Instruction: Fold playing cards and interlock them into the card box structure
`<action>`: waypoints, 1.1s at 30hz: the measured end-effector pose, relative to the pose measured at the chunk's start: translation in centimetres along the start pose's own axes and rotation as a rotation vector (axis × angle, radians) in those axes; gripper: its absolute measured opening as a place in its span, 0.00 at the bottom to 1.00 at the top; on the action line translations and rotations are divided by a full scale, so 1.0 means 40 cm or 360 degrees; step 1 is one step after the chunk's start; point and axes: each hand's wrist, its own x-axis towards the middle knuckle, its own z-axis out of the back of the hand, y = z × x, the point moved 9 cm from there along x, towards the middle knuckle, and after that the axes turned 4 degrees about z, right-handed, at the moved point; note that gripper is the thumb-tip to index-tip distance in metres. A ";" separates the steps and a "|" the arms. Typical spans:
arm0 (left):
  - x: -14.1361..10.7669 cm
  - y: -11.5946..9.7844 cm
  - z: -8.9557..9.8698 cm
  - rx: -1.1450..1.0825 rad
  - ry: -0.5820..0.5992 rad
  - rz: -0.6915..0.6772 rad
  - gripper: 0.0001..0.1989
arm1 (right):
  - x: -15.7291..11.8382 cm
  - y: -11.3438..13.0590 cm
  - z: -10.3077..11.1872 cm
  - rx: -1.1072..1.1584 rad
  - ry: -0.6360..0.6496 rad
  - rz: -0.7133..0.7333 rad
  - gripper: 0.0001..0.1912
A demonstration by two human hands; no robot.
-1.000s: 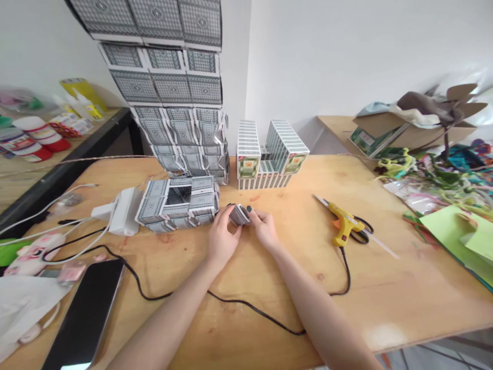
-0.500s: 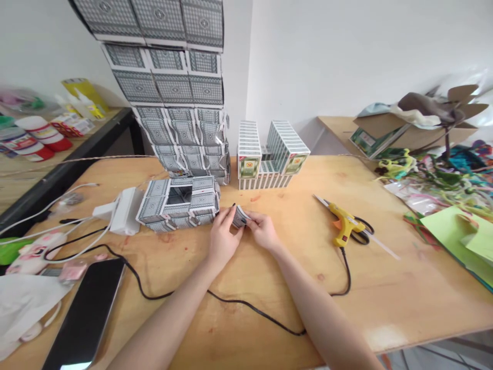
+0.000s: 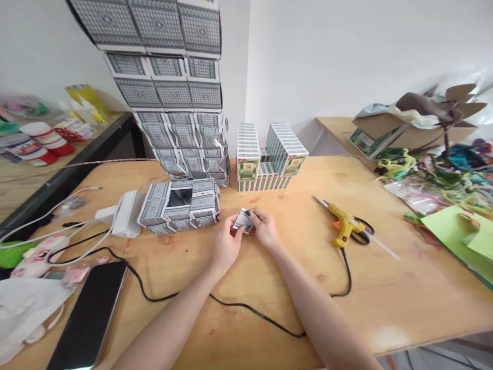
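Between my two hands is a small folded playing card (image 3: 242, 220) with a grey patterned back. My left hand (image 3: 226, 241) pinches its left side, and my right hand (image 3: 264, 226) grips the right side with the thumb on top. Just left of them lies a hollow block built of folded cards (image 3: 154, 203), with a square opening in its top. Behind that block rises a tall tower of folded cards (image 3: 177, 95). A U-shaped stack of card boxes (image 3: 248, 156) stands beyond my hands.
On the right lie a yellow glue gun (image 3: 346, 226) and black-handled scissors (image 3: 367, 231). The black cord (image 3: 246, 307) runs under my forearms. At left are a phone (image 3: 90, 313) and a white power adapter (image 3: 129, 213). Craft scraps (image 3: 442, 174) heap up at far right.
My hands have turned the card, so more of its patterned face shows, and have shifted slightly. The rest of the table stays as it was.
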 end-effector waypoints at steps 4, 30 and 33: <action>-0.009 -0.013 0.017 0.0043 -0.0035 -0.0020 0.03 | -0.002 0.002 0.008 0.0094 -0.0073 -0.0056 0.26; 0.248 0.063 0.316 0.1526 0.0470 0.0539 0.13 | 0.023 -0.006 0.073 -0.0448 -0.0382 0.0102 0.14; 0.283 0.128 0.249 0.1694 0.0900 0.0491 0.16 | 0.025 -0.011 0.070 -0.0463 -0.0357 0.0112 0.13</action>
